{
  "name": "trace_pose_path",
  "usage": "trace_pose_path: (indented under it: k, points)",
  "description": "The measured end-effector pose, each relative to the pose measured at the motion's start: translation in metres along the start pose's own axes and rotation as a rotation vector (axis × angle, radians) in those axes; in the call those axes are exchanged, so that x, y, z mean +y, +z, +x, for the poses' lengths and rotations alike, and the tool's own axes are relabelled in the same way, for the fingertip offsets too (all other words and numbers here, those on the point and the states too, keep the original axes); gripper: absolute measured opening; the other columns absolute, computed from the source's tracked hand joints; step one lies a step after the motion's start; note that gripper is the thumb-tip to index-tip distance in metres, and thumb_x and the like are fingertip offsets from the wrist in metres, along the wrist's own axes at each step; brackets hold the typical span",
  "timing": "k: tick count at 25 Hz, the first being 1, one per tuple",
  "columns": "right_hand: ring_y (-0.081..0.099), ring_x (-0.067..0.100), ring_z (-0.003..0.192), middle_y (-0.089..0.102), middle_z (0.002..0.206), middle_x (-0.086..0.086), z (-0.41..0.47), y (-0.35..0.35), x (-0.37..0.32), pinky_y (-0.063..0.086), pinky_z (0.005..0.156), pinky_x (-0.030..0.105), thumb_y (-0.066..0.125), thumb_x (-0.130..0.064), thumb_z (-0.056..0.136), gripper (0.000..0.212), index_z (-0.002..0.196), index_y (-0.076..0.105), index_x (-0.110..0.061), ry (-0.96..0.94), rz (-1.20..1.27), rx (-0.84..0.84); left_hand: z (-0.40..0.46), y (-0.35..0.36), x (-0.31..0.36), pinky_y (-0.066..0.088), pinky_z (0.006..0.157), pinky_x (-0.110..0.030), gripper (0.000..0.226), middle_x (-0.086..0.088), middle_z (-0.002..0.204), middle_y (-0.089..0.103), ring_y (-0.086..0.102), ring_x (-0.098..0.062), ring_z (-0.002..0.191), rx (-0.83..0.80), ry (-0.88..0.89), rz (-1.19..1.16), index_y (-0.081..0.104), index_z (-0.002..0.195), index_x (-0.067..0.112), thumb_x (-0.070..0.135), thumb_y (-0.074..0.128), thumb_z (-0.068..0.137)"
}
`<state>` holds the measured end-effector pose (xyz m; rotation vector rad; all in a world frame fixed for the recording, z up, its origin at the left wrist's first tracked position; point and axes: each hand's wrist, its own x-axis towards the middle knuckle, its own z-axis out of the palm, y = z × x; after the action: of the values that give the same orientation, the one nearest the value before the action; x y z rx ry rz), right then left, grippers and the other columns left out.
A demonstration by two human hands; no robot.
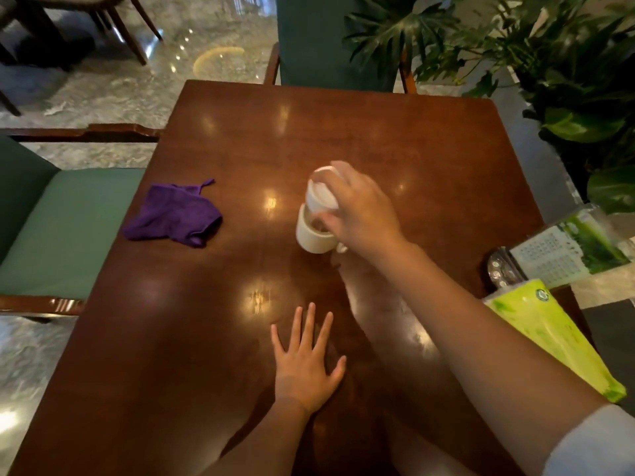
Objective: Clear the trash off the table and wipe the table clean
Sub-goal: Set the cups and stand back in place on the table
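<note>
On the brown wooden table (206,338), the right hand (360,214) reaches out to the middle and grips a small white paper cup (321,194), its fingers curled over the top and its thumb at the near side. That cup is tilted, its lower end sitting in or just over the mouth of a second white cup (311,237) that stands on the tabletop; whether the 2 cups touch is hard to tell under the hand. The left hand (305,362) lies flat on the near part of the table, palm down, its 5 fingers straight and spread, holding nothing. A crumpled purple cloth (175,218) lies near the left edge of the table, well apart from the cups. At the right edge, a yellow-green tissue pack (546,338) lies beside the right forearm, with a clear stand holding a printed card (570,249) just beyond it. A green-cushioned chair (65,228) stands at the left side, another chair (330,39) at the far end, and leafy plants (567,80) fill the far right.
</note>
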<state>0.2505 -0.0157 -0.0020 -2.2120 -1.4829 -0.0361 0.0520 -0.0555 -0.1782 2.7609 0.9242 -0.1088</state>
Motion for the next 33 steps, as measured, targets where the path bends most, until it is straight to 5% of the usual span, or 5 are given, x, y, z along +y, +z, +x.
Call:
trace_pose_path:
  k: [10, 14, 22, 29, 33]
  points:
    - [0.030, 0.035, 0.131, 0.027, 0.150, 0.013, 0.051, 0.083, -0.047, 0.037, 0.096, 0.047, 0.055, -0.024, 0.089, 0.046, 0.134, 0.043, -0.025, -0.112, -0.073, -0.189, 0.000, -0.001, -0.002, 0.000, 0.105, -0.059, 0.075, -0.004, 0.151, 0.027, 0.010, -0.023, 0.140, 0.017, 0.004, -0.054, 0.031, 0.141, 0.030, 0.063, 0.045, 0.075]
    - [0.012, 0.030, 0.141, 0.025, 0.153, 0.007, 0.048, 0.096, -0.046, 0.021, 0.109, 0.052, 0.044, -0.036, 0.094, 0.047, 0.139, 0.033, -0.029, -0.130, -0.219, -0.125, 0.001, -0.001, -0.003, 0.004, 0.103, -0.060, 0.075, -0.004, 0.152, 0.024, 0.009, -0.023, 0.140, 0.024, 0.004, -0.061, 0.026, 0.142, 0.031, 0.064, 0.043, 0.077]
    - [-0.003, 0.028, 0.142, 0.005, 0.157, 0.007, 0.041, 0.086, -0.042, 0.004, 0.111, 0.060, 0.036, -0.051, 0.093, 0.063, 0.145, 0.006, -0.034, -0.160, -0.239, -0.220, 0.001, -0.002, -0.002, -0.004, 0.105, -0.060, 0.076, -0.004, 0.153, 0.020, 0.005, -0.023, 0.141, 0.011, 0.001, -0.020, 0.019, 0.145, 0.032, 0.064, 0.040, 0.079]
    - [0.013, 0.028, 0.141, 0.021, 0.153, 0.013, -0.068, 0.038, 0.001, 0.014, 0.109, 0.061, 0.053, -0.036, 0.089, 0.058, 0.141, 0.031, -0.026, 0.098, -0.163, -0.105, 0.001, 0.000, -0.002, -0.006, 0.106, -0.062, 0.074, -0.001, 0.156, 0.005, -0.006, -0.020, 0.142, -0.013, -0.010, -0.002, 0.008, 0.145, 0.035, 0.063, 0.033, 0.081]
    - [0.026, 0.032, 0.136, 0.035, 0.146, 0.016, -0.122, -0.036, 0.069, 0.016, 0.104, 0.063, 0.063, -0.026, 0.077, 0.060, 0.134, 0.044, -0.021, 0.353, -0.313, 0.196, 0.001, 0.000, -0.001, -0.005, 0.106, -0.061, 0.076, 0.001, 0.156, 0.001, -0.007, -0.018, 0.142, -0.016, -0.013, -0.003, 0.009, 0.145, 0.035, 0.065, 0.028, 0.078]
